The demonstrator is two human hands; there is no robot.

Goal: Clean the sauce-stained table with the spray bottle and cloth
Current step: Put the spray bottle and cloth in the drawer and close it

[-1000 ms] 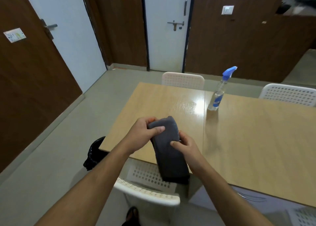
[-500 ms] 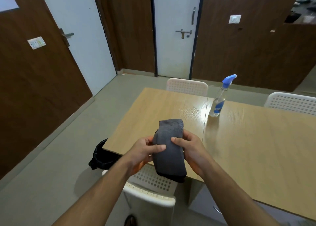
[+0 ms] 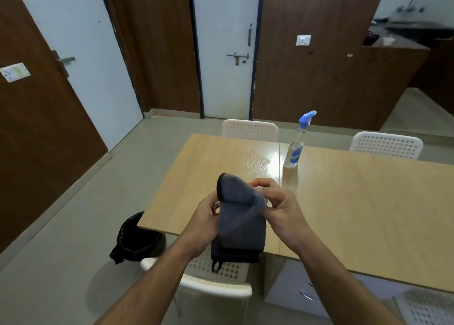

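A folded dark grey cloth [image 3: 239,222] hangs upright in the air over the near left edge of the light wooden table [image 3: 344,201]. My left hand [image 3: 205,222] grips its left side from behind. My right hand [image 3: 277,205] pinches its upper right corner, which is bent over. A clear spray bottle [image 3: 296,147] with a blue trigger head and blue label stands upright on the far part of the table, well beyond both hands. I see no sauce stain on the tabletop from here; a bright glare lies beside the bottle.
A white perforated chair [image 3: 208,280] is right under my hands. Two more white chairs [image 3: 249,130] [image 3: 385,145] stand at the far side. A black lined bin [image 3: 137,238] sits on the floor left of the table. Doors and brown panels line the back wall.
The cloth's top has bent over to the right as my right hand moved up to its upper corner. My left hand slid behind the cloth. The view shifted slightly.
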